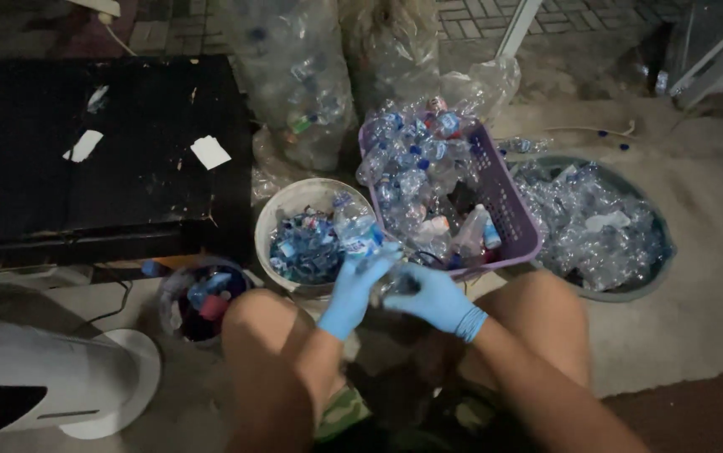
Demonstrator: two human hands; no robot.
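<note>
While you crouch:
Floor: dim, gritty concrete (697, 252).
Basket: purple slotted plastic (508, 197).
Hands: your blue-gloved left hand (354, 285) and right hand (433, 298) pinch a crumpled clear bottle (395, 281).

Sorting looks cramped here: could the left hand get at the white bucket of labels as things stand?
Probably yes: the left hand hovers at the rim of the white bucket, whose top is open, though it grips a clear bottle.

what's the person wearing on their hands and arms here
Both hands wear thin, close-fitting light blue disposable gloves: the left hand and the right hand. Each glove ends just past the wrist, and the right one bunches into a rolled cuff there. Above the gloves the forearms are bare, with no sleeves, watch or bands visible. No markings show on the gloves.
</note>
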